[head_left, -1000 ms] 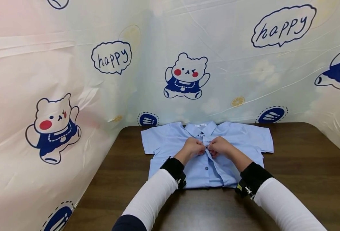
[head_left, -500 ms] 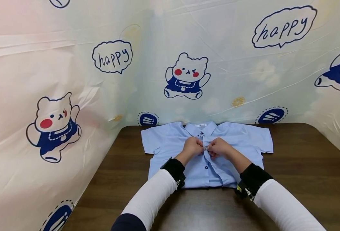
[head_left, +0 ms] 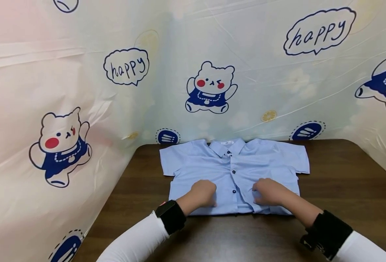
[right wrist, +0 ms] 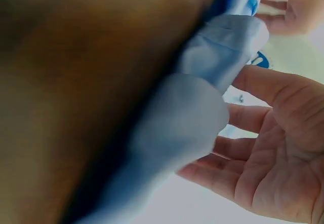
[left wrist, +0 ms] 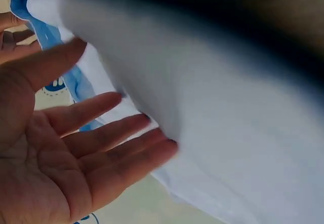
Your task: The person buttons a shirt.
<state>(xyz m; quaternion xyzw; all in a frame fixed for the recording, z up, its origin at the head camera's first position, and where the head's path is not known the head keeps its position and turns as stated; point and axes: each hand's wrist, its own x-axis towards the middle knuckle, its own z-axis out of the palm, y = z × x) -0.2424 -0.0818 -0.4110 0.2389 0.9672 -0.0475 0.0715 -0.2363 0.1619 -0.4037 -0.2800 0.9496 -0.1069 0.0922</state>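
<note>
A light blue short-sleeved shirt (head_left: 193, 163) lies front up on the table, collar away from me. Dark buttons run down its placket, one of them a button (head_left: 233, 171) at mid-chest where the placket lies together. Below a lower button (head_left: 234, 191) the front edge gapes. Over the shirt's lower left part is my left hand (head_left: 202, 193), its fingers spread and loosely bent in the left wrist view, with the tips at the cloth. My right hand (head_left: 271, 192) is over the lower right part; in the right wrist view its relaxed fingers (right wrist: 248, 117) are beside the shirt's edge, pinching nothing.
The dark wooden table (head_left: 337, 174) extends to both sides of the shirt and in front of it. Behind and to the left hangs a pale printed curtain (head_left: 166, 91) that meets the table's edges. A black strap with a camera (head_left: 170, 217) is on each wrist.
Both hands have let go of the placket at the mid-chest button. They have moved apart and toward me, down to the lower part of the shirt. The mid-chest button is now uncovered.
</note>
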